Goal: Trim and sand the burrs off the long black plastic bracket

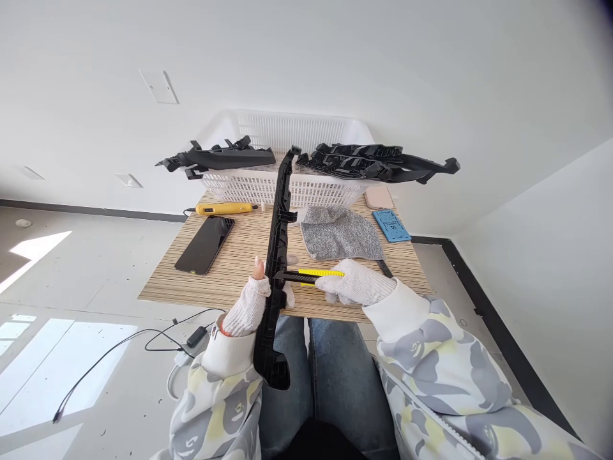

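My left hand (251, 303), in a white fingerless glove, is closed round a long black plastic part (278, 255) that runs from my lap up to the basket's front rim. My right hand (354, 284), in a white knit glove, grips a yellow and black utility knife (313, 276). The knife lies crosswise, its tip touching the black part's right edge just above my left hand.
A white mesh basket (258, 185) at the table's far side carries more black parts (225, 156) across its rim. A yellow tool (223, 208), a dark phone (205, 244), a grey glove (338, 233) and a blue card (391, 225) lie on the striped wooden table (230, 275). Cables trail on the floor at left.
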`<state>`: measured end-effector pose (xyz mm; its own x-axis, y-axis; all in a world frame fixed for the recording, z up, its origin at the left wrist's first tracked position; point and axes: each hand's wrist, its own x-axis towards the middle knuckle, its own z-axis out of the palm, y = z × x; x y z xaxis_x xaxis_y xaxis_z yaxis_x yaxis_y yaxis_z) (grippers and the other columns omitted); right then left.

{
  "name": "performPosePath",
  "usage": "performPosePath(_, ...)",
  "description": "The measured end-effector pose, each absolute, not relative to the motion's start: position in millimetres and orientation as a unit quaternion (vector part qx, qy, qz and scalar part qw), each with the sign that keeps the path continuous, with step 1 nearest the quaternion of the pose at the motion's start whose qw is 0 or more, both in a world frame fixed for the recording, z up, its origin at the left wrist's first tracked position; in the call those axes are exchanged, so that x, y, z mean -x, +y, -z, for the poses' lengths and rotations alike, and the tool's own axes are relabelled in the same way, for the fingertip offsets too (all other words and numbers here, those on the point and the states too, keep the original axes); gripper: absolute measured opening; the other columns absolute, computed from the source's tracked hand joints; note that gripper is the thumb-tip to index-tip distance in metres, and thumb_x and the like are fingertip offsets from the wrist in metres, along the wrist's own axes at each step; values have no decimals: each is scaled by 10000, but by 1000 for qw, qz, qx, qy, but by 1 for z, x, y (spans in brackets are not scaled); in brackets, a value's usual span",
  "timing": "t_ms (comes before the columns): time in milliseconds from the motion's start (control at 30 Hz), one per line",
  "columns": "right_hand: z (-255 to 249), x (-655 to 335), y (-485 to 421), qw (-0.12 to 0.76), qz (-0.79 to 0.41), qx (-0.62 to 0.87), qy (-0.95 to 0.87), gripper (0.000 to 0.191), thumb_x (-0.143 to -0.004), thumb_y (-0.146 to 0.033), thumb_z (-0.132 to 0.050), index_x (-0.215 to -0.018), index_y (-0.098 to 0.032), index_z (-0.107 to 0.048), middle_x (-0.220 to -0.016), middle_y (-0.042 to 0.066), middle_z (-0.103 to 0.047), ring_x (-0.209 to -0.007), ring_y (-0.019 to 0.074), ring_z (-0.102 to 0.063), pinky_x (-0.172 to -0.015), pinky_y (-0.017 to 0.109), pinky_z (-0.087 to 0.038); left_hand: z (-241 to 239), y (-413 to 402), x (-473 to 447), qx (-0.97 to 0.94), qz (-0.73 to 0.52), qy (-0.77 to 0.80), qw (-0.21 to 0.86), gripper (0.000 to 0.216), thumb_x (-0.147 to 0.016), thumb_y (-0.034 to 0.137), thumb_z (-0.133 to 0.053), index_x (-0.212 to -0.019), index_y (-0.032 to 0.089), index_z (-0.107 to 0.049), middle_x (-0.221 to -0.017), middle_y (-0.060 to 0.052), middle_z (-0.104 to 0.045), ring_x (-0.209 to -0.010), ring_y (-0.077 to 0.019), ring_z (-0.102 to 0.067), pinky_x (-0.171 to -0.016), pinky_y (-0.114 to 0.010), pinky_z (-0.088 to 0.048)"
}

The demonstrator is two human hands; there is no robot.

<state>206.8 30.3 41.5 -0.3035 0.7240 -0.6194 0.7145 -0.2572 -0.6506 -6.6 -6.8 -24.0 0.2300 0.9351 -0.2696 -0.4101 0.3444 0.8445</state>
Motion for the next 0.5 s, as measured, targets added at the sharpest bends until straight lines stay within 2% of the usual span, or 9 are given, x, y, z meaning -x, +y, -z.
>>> performPosePath(200, -34, -213, 28, 38, -557, 587, -586, 432, -914, -413, -638, -546, -192, -591, -363, -65, -392, -360, 72, -294, -407, 231, -192, 17, -7, 2, -343, -480, 400, 701, 984, -800, 913, -564, -1307, 86, -726, -497, -28, -624, -436, -194, -585, -434, -279, -392)
performPosePath(333, -31, -215, 25, 66, -562, 584, -583, 424, -905, -407, -628, -542, -193, -582, -370, -63, -392, -373, 76, -293, -416, 234, -214, 10, -5, 1, -365, -481, 393, 693, 993, -762, 911, -614, -1294, 81, -737, -530, -33, -640, -455, -202, -610, -427, -279, -401)
performPosePath(500, -22, -215, 20, 96, -536, 590, -596, 384, -886, -401, -675, -574, -188, -608, -471, -25, -539, -429, 85, -409, -454, 238, -297, 12, -7, 4, -369, -477, 394, 694, 1040, -764, 936, -581, -1313, 64, -724, -524, -25, -624, -437, -176, -568, -439, -270, -396)
